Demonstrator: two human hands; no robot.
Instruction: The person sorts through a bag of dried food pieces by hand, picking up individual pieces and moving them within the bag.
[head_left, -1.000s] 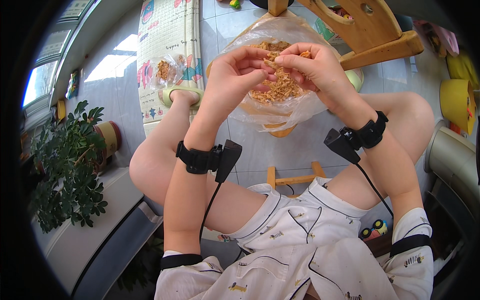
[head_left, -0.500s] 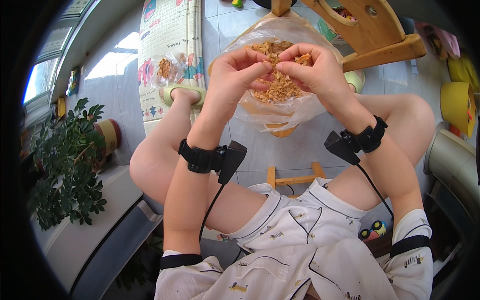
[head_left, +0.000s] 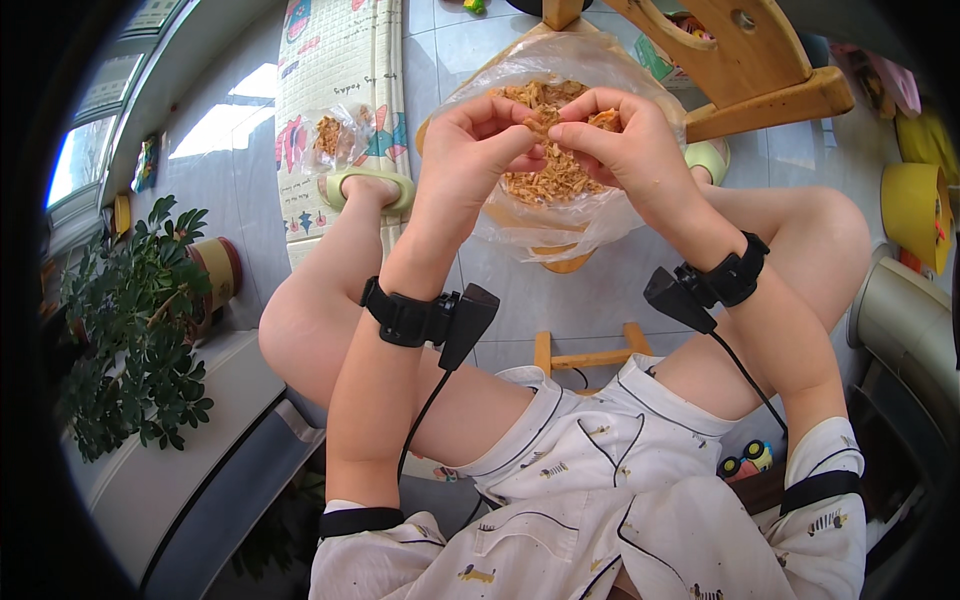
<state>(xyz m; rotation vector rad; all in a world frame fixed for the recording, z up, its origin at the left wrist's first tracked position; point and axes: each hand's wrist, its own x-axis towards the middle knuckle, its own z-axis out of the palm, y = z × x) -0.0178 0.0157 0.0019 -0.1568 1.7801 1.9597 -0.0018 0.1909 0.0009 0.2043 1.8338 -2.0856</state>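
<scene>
Over a pile of brown, shredded, dried-looking pieces [head_left: 560, 182], my two hands come close together. Thumb and fingertips of my left hand [head_left: 470, 150] are pinched on a small brown shred [head_left: 546, 118]. My right hand [head_left: 630, 145] pinches the same shred from the other side. More orange-brown pieces [head_left: 604, 120] show by the curled fingers of the right hand; whether they are held or lie behind it I cannot tell. Beneath the pile spreads a clear plastic bag [head_left: 590, 232], laid on a wooden seat [head_left: 568, 264].
At the left, a second clear bag [head_left: 345, 138] with brown pieces lies on a patterned mat [head_left: 335, 60]. A wooden chair frame [head_left: 770, 110] stands at upper right. A potted plant [head_left: 140, 320] is far left, a yellow bin [head_left: 915, 215] far right, a toy car [head_left: 748, 462] lower right.
Both hands stay over the pile, with only slight shifts of the fingers and wrists. The fingertips have drawn a little apart around the shred.
</scene>
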